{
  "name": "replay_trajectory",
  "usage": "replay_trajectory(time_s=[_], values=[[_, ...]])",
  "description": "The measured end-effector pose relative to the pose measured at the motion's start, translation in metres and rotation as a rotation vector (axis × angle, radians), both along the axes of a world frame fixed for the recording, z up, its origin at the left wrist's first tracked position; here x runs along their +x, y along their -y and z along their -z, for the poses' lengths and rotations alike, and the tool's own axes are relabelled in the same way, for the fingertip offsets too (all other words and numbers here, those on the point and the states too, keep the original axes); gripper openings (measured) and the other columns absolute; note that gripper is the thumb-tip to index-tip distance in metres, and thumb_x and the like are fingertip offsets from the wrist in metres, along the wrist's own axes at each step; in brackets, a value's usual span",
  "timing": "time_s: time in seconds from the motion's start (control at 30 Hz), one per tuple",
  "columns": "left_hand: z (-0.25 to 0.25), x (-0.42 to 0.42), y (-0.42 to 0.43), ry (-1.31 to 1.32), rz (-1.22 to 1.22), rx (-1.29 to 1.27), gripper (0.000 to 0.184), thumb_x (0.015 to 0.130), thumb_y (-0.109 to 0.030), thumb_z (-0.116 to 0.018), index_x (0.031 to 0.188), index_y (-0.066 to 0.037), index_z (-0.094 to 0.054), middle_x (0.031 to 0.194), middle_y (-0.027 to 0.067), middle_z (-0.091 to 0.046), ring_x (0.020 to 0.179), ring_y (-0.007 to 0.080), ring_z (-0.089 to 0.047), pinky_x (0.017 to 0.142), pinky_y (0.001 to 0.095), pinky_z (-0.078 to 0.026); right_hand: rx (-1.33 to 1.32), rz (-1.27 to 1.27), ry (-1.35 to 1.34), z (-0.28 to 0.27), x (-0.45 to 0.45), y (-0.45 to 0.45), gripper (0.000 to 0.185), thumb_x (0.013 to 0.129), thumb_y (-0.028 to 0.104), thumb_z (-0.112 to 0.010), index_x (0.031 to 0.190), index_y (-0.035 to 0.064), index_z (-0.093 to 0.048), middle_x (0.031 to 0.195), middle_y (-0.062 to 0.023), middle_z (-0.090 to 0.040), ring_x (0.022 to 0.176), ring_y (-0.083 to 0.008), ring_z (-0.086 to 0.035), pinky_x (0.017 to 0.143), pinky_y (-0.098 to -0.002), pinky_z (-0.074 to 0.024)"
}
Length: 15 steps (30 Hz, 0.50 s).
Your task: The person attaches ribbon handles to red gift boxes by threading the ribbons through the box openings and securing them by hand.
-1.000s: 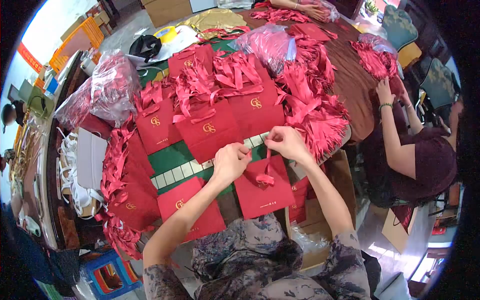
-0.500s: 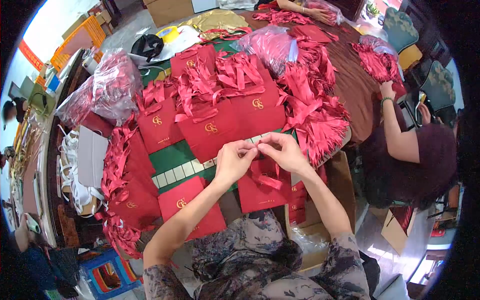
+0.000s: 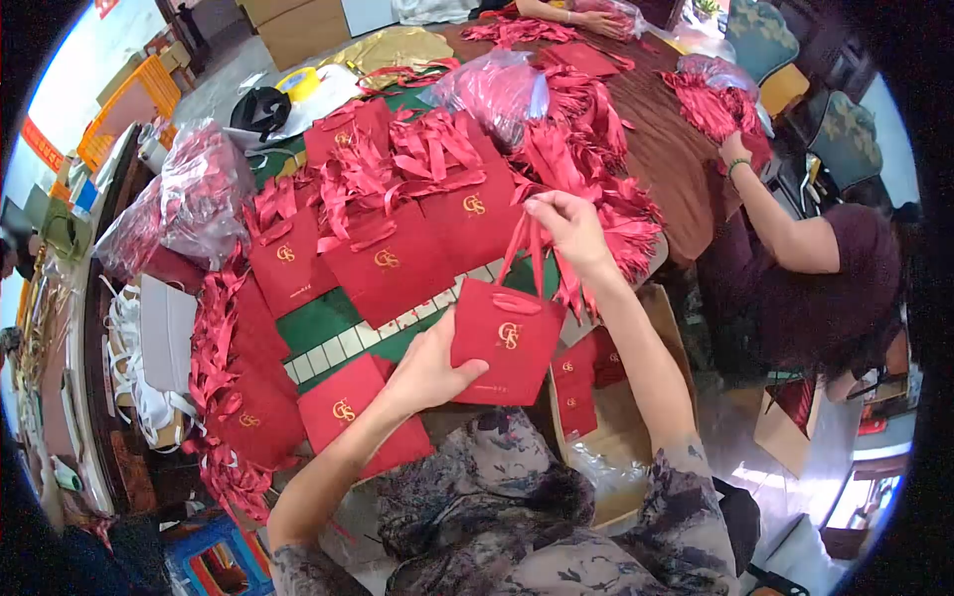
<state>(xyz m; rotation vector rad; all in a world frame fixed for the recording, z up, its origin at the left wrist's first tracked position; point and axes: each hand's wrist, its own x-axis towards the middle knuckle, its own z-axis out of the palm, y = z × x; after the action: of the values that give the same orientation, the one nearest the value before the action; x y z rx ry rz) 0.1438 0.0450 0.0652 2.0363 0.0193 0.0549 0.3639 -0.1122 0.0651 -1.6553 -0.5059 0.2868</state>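
A small red gift bag (image 3: 525, 360) with a gold logo is held upright in front of my body. My left hand (image 3: 437, 366) grips its left side, thumb across the front. Above it, my right hand (image 3: 568, 226) pinches the red ribbon handle (image 3: 527, 248) and pulls it up taut. Another red bag (image 3: 348, 409) lies flat at the table's near edge, left of the held one. Beyond my hands, several red bags (image 3: 388, 260) with ribbon handles lie in overlapping rows on a green mat (image 3: 323, 316) with a strip of pale rectangles.
Red ribbon bags (image 3: 596, 169) are heaped at the right, beside plastic-wrapped bundles (image 3: 492, 94). An open cardboard box (image 3: 636, 437) holding red bags stands by my right arm. A co-worker (image 3: 795, 288) sits at the right; another person's hand (image 3: 601, 22) is at the far edge.
My left hand has moved down onto the bag's side. My right hand has risen with the ribbon handle, and the bag has come up off the table. The view has shifted slightly.
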Motion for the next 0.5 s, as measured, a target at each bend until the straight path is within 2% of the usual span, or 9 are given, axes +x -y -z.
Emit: replay_trajectory(time_s=[0.07, 0.13, 0.2, 0.27, 0.33, 0.37, 0.43, 0.47, 0.5], values=[[-0.015, -0.004, -0.001, -0.013, 0.011, 0.049, 0.073, 0.077, -0.008, -0.075, 0.142, -0.003, -0.041, 0.119, 0.0251, -0.064, 0.114, 0.0416, -0.061, 0.098, 0.0437, -0.049, -0.011, -0.019, -0.015, 0.003, 0.003, -0.002, 0.018, 0.097, 0.018, -0.065, 0.102, 0.0007, -0.070, 0.085, 0.0055, -0.065, 0.075, -0.0018, -0.053, 0.067, -0.0203, -0.0429], [-0.029, -0.007, -0.004, -0.023, 0.017, 0.099, 0.072, 0.077, -0.009, -0.074, 0.141, -0.003, -0.043, 0.121, 0.0249, -0.064, 0.115, 0.0414, -0.061, 0.098, 0.0434, -0.049, 0.084, -0.041, 0.071, 0.005, 0.004, -0.006, 0.020, 0.097, 0.017, -0.065, 0.105, 0.0005, -0.070, 0.090, 0.0032, -0.068, 0.078, -0.0030, -0.056, 0.070, -0.0211, -0.0457], [-0.040, -0.010, -0.004, -0.056, -0.024, 0.128, 0.061, 0.078, -0.012, -0.076, 0.132, 0.000, -0.049, 0.114, 0.0228, -0.066, 0.111, 0.0379, -0.063, 0.095, 0.0420, -0.048, 0.081, -0.066, 0.035, 0.005, 0.003, 0.000, 0.021, 0.097, 0.017, -0.065, 0.106, -0.0006, -0.070, 0.092, 0.0013, -0.069, 0.081, -0.0049, -0.059, 0.073, -0.0224, -0.0473], [-0.048, -0.017, -0.008, -0.051, -0.098, 0.196, 0.059, 0.078, -0.012, -0.076, 0.129, 0.000, -0.049, 0.110, 0.0233, -0.066, 0.108, 0.0396, -0.063, 0.093, 0.0432, -0.049, 0.081, -0.083, -0.003, 0.010, 0.000, 0.009, 0.022, 0.096, 0.016, -0.065, 0.107, -0.0016, -0.070, 0.094, -0.0007, -0.070, 0.084, -0.0068, -0.061, 0.075, -0.0238, -0.0488], [-0.057, -0.021, -0.012, -0.010, -0.209, 0.326, 0.049, 0.080, -0.008, -0.071, 0.122, 0.002, -0.048, 0.108, 0.0266, -0.063, 0.105, 0.0435, -0.062, 0.086, 0.0465, -0.049, -0.012, 0.040, 0.222, 0.021, -0.008, 0.023, 0.021, 0.095, 0.012, -0.065, 0.108, -0.0025, -0.069, 0.097, -0.0046, -0.071, 0.085, -0.0108, -0.064, 0.074, -0.0259, -0.0502], [-0.062, -0.022, -0.010, -0.007, -0.209, 0.325, 0.049, 0.080, -0.008, -0.071, 0.122, 0.002, -0.048, 0.108, 0.0266, -0.063, 0.105, 0.0435, -0.062, 0.086, 0.0465, -0.049, -0.012, 0.040, 0.225, 0.022, -0.013, 0.034, 0.021, 0.095, 0.012, -0.065, 0.108, -0.0025, -0.069, 0.097, -0.0046, -0.071, 0.085, -0.0108, -0.064, 0.074, -0.0259, -0.0502], [-0.070, -0.024, -0.005, 0.202, -0.289, 0.562, 0.036, 0.078, -0.001, -0.064, 0.109, 0.003, -0.046, 0.096, 0.0247, -0.056, 0.090, 0.0450, -0.059, 0.075, 0.0488, -0.050, -0.310, -0.010, 0.387, 0.015, -0.029, 0.058, 0.017, 0.091, 0.008, -0.065, 0.106, 0.0005, -0.070, 0.098, -0.0066, -0.071, 0.085, -0.0131, -0.065, 0.073, -0.0274, -0.0504], [-0.071, -0.023, 0.001, 0.262, -0.307, 0.664, 0.033, 0.076, 0.001, -0.062, 0.107, 0.001, -0.049, 0.096, 0.0203, -0.055, 0.089, 0.0395, -0.059, 0.073, 0.0456, -0.052, -0.333, -0.006, 0.418, 0.015, -0.040, 0.066, 0.015, 0.090, 0.007, -0.065, 0.103, 0.0023, -0.070, 0.095, -0.0070, -0.070, 0.082, -0.0146, -0.065, 0.072, -0.0286, -0.0504], [-0.068, -0.022, 0.008, 0.264, -0.307, 0.663, 0.033, 0.076, 0.001, -0.062, 0.107, 0.001, -0.049, 0.096, 0.0203, -0.055, 0.089, 0.0395, -0.059, 0.073, 0.0456, -0.052, -0.356, -0.003, 0.449, 0.016, -0.051, 0.075, 0.014, 0.088, 0.005, -0.066, 0.101, 0.0042, -0.070, 0.091, -0.0074, -0.069, 0.080, -0.0162, -0.065, 0.071, -0.0297, -0.0504]])
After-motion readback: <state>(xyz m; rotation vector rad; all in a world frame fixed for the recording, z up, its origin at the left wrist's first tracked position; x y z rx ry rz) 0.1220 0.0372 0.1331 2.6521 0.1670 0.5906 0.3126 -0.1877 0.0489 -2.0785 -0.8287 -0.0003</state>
